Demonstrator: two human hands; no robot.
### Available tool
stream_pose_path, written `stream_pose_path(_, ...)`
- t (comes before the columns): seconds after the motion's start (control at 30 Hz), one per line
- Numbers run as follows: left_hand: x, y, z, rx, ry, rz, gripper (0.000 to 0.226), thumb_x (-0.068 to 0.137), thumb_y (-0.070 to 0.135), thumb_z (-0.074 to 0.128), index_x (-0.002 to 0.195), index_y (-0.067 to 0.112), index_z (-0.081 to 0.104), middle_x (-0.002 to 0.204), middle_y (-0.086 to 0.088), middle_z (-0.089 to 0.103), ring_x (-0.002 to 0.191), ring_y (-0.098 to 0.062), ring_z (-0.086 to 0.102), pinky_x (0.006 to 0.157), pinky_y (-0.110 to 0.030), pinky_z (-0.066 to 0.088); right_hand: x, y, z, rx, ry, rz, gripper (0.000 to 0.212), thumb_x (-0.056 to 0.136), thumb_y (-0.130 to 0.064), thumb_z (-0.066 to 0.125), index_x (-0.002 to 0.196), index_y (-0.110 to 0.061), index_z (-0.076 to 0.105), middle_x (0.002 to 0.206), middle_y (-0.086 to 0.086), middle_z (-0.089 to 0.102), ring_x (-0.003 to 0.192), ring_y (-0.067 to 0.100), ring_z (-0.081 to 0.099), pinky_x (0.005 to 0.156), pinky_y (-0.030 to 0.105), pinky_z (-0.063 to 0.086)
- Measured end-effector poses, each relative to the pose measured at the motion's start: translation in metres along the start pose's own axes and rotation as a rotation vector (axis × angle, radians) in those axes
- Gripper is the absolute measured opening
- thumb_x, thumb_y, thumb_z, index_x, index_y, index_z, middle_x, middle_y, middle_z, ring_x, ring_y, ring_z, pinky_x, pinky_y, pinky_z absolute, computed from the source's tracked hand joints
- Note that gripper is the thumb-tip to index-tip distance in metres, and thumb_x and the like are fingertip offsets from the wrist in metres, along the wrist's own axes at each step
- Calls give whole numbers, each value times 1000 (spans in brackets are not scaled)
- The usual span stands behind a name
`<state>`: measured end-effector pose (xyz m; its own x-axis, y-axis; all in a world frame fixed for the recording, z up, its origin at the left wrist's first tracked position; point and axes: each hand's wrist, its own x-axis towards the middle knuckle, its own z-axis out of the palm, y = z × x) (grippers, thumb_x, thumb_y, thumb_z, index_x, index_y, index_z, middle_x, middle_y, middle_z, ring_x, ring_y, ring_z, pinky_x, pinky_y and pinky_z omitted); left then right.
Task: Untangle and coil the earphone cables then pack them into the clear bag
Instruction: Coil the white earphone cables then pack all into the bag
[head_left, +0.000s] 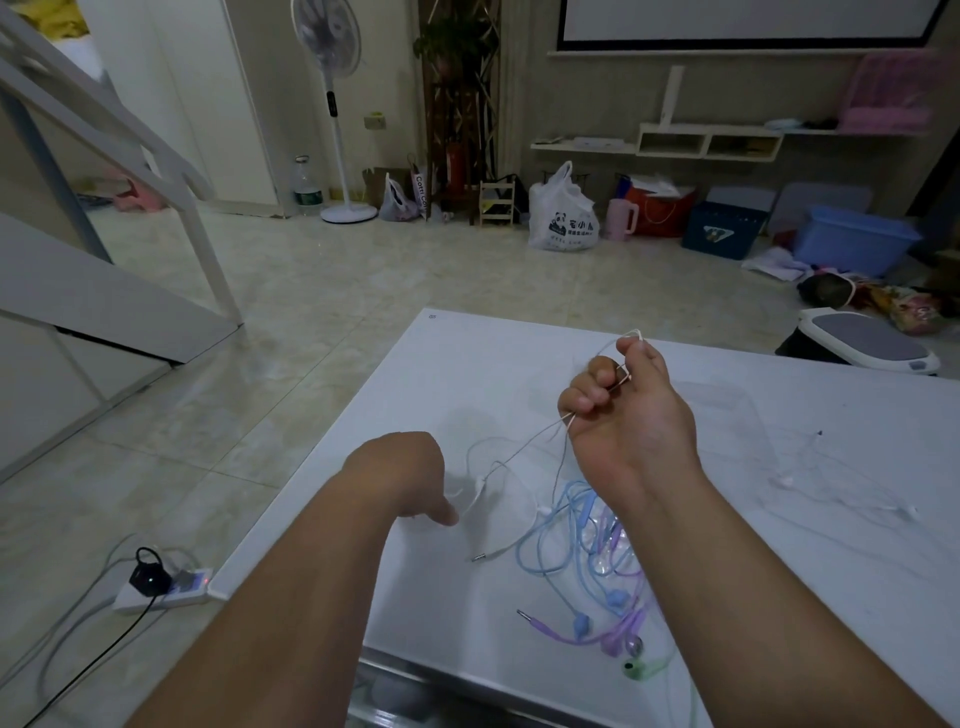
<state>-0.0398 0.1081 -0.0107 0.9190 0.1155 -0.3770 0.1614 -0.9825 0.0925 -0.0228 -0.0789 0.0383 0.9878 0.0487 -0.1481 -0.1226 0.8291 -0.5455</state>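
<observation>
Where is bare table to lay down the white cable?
Bare: far left corner of the table, beyond the left hand and right hand. Crowded: coloured earphone tangle under the right forearm; loose white earphones lie far right.

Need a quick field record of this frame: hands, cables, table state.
right hand: raised, grip on white earphone cable, which runs through the fist
left hand: low, by the cable's trailing part; hold unclear
tangle: blue earphones, purple earphones, green earbud, uncoiled on white table
far right: second white earphones, loose on table
clear bag: not clearly identifiable
</observation>
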Motion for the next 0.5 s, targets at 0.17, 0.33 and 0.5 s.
stream_pose_path(0.17, 5, 4, 6, -189, 127, 58, 31, 74, 47, 76, 90, 22, 66, 96, 5, 64, 90, -16, 61, 70, -26, 44, 1, 4, 0, -31, 17, 8, 22, 104, -21, 38, 86, -19, 51, 56, 0, 41, 44, 11, 32, 42, 21, 30)
stream_pose_path(0.33, 8, 10, 10, -318, 154, 141, 33, 78, 42, 74, 109, 34, 68, 116, 6, 58, 102, -14, 55, 81, -25, 41, 1, 8, 0, -45, 7, 24, 21, 104, -20, 38, 87, -19, 50, 55, -1, 42, 42, 10, 33, 41, 20, 30)
stream_pose_path(0.5, 12, 22, 23, -215, 137, 144, 30, 83, 39, 67, 113, 35, 67, 123, 6, 59, 108, -18, 57, 84, -26, 44, 1, 9, 1, -54, 17, 37, 21, 104, -20, 39, 86, -19, 50, 56, -1, 41, 43, 10, 32, 42, 20, 28)
